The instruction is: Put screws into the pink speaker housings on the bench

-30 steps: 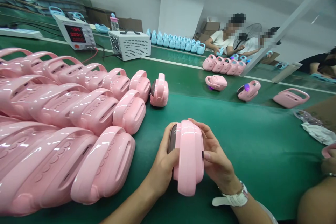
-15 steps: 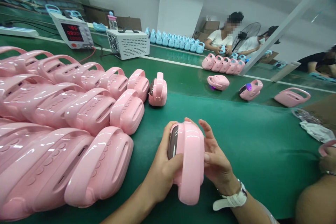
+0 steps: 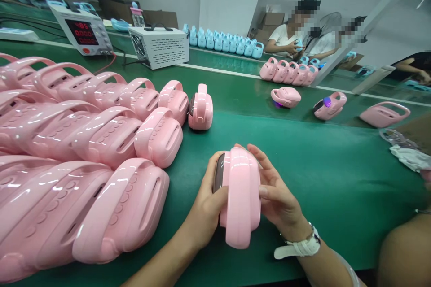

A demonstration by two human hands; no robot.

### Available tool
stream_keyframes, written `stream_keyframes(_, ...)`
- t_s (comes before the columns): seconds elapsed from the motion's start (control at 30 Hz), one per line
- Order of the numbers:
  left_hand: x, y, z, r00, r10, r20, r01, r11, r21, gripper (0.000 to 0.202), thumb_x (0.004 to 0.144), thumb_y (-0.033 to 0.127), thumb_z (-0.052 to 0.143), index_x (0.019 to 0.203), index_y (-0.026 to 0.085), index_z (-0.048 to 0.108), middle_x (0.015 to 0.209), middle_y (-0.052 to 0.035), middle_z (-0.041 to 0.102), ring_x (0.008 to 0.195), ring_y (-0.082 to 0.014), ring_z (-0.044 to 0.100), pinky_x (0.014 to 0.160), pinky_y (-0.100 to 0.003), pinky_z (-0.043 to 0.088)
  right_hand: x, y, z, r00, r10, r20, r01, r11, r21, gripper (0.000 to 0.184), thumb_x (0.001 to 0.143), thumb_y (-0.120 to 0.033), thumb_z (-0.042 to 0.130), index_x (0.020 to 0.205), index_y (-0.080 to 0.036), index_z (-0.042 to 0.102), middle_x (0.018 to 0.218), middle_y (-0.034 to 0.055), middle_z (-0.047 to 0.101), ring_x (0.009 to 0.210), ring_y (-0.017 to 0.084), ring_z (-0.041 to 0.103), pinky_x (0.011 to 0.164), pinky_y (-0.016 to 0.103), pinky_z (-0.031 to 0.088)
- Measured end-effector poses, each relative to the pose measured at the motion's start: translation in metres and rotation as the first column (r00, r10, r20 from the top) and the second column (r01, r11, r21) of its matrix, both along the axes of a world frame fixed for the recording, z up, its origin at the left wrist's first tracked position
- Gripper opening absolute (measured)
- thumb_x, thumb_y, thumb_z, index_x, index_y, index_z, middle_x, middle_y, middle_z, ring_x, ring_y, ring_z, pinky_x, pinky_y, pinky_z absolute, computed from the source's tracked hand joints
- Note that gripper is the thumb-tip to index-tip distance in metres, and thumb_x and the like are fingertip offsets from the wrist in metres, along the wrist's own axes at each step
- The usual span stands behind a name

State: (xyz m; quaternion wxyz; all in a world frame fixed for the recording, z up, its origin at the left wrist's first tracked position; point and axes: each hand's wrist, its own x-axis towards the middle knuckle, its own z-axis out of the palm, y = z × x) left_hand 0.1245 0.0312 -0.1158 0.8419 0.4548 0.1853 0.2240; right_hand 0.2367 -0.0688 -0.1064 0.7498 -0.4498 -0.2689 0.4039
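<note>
Both my hands hold one glossy pink speaker [image 3: 240, 193] with a carry handle, end-on to me, just above the green table [image 3: 319, 179]. My left hand [image 3: 207, 206] wraps its dark-faced left side, thumb on top. My right hand [image 3: 278, 195] presses the right side with fingers laid along the shell; a white watch sits on that wrist. Rows of several identical pink speakers [image 3: 111, 143] lie packed to my left, the nearest one [image 3: 124, 213] close to my left forearm.
A single pink speaker [image 3: 201, 108] stands beyond my hands. Further pink speakers [image 3: 292, 74] and blue ones [image 3: 222, 44] sit far across, where other people work. A power supply [image 3: 82, 31] and a white box [image 3: 160, 47] stand at the back left. Another person's arm [image 3: 407, 251] is at lower right.
The speaker has tipped slightly in my hands and my right fingers have closed back onto its side. The view shifted a little to the right.
</note>
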Motion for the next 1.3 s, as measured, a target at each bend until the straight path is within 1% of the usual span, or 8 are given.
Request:
stream_keyframes(0.1, -0.001, 0.000, 0.003, 1.000, -0.017, -0.025, 0.018, 0.998, 0.060, 0.046, 0.076, 0.032, 0.068, 0.120, 0.022, 0.058, 0.080, -0.0010, 0.056, 0.083, -0.0224, 0.052, 0.086, -0.035, 0.043, 0.001, 0.000, 0.000, 1.000, 0.000, -0.020, 0.000, 1.000, -0.013, 0.060, 0.059, -0.032, 0.084, 0.116, -0.035, 0.066, 0.134, 0.0019, 0.061, 0.121, 0.032, 0.056, 0.102, 0.049, 0.047)
stream_keyframes(0.23, -0.003, -0.001, 0.007, 0.999, -0.053, -0.005, 0.053, 0.995, 0.083, 0.043, 0.075, 0.030, 0.067, 0.116, 0.023, 0.056, 0.092, -0.0015, 0.056, 0.083, -0.0190, 0.050, 0.073, -0.027, 0.044, 0.001, 0.000, 0.001, 1.000, -0.001, -0.015, 0.001, 1.000, -0.009, 0.060, 0.058, -0.032, 0.084, 0.116, -0.035, 0.066, 0.133, 0.0023, 0.061, 0.118, 0.032, 0.058, 0.098, 0.048, 0.049)
stream_keyframes(0.37, -0.002, -0.001, 0.007, 0.998, -0.060, -0.003, 0.060, 0.993, 0.100, 0.042, 0.078, 0.024, 0.062, 0.119, 0.024, 0.052, 0.099, -0.0012, 0.056, 0.085, -0.0167, 0.049, 0.072, -0.024, 0.045, 0.000, -0.001, 0.002, 1.000, 0.009, -0.018, -0.009, 1.000, 0.004, 0.058, 0.059, -0.031, 0.083, 0.114, -0.035, 0.067, 0.132, 0.0020, 0.062, 0.115, 0.031, 0.060, 0.095, 0.047, 0.052)
stream_keyframes(0.47, -0.002, -0.001, 0.009, 0.998, -0.061, -0.003, 0.061, 0.992, 0.113, 0.040, 0.080, 0.023, 0.061, 0.119, 0.023, 0.052, 0.098, -0.0008, 0.055, 0.083, -0.0152, 0.048, 0.070, -0.022, 0.044, 0.000, -0.001, 0.002, 1.000, 0.008, -0.001, -0.008, 1.000, -0.004, 0.056, 0.060, -0.032, 0.083, 0.114, -0.035, 0.067, 0.131, 0.0021, 0.062, 0.111, 0.031, 0.062, 0.093, 0.046, 0.053)
stream_keyframes(0.6, -0.003, -0.002, 0.011, 0.998, -0.065, 0.007, 0.063, 0.988, 0.139, 0.040, 0.079, 0.022, 0.059, 0.119, 0.023, 0.052, 0.094, -0.0006, 0.053, 0.086, -0.0164, 0.049, 0.074, -0.023, 0.044, 0.000, 0.000, 0.003, 0.999, -0.015, 0.038, 0.016, 0.999, -0.033, 0.057, 0.059, -0.035, 0.083, 0.114, -0.034, 0.067, 0.131, 0.0040, 0.063, 0.108, 0.031, 0.064, 0.091, 0.047, 0.054)
stream_keyframes(0.87, -0.001, -0.001, 0.007, 0.997, -0.070, 0.008, 0.069, 0.988, 0.137, 0.042, 0.080, 0.028, 0.062, 0.120, 0.023, 0.051, 0.108, -0.0021, 0.056, 0.090, -0.0181, 0.050, 0.076, -0.024, 0.044, 0.000, -0.001, 0.002, 1.000, 0.005, 0.018, -0.004, 1.000, -0.026, 0.058, 0.060, -0.035, 0.082, 0.116, -0.034, 0.064, 0.133, 0.0025, 0.061, 0.112, 0.032, 0.061, 0.094, 0.049, 0.051)
stream_keyframes(0.93, 0.000, -0.001, 0.007, 0.998, -0.066, 0.006, 0.065, 0.988, 0.139, 0.043, 0.080, 0.030, 0.062, 0.122, 0.023, 0.051, 0.107, -0.0023, 0.056, 0.092, -0.0189, 0.050, 0.076, -0.025, 0.044, 0.001, -0.001, 0.001, 1.000, 0.016, 0.015, -0.015, 1.000, -0.013, 0.057, 0.061, -0.034, 0.081, 0.116, -0.035, 0.064, 0.132, 0.0015, 0.061, 0.113, 0.032, 0.061, 0.094, 0.049, 0.051)
stream_keyframes(1.3, -0.003, -0.001, 0.010, 0.998, -0.066, -0.004, 0.066, 0.989, 0.129, 0.044, 0.079, 0.029, 0.062, 0.121, 0.023, 0.051, 0.106, -0.0020, 0.057, 0.088, -0.0181, 0.049, 0.074, -0.025, 0.044, 0.002, -0.001, 0.000, 0.999, 0.034, 0.001, -0.034, 0.999, 0.012, 0.057, 0.061, -0.031, 0.081, 0.116, -0.036, 0.065, 0.130, 0.0009, 0.062, 0.111, 0.030, 0.061, 0.094, 0.046, 0.052)
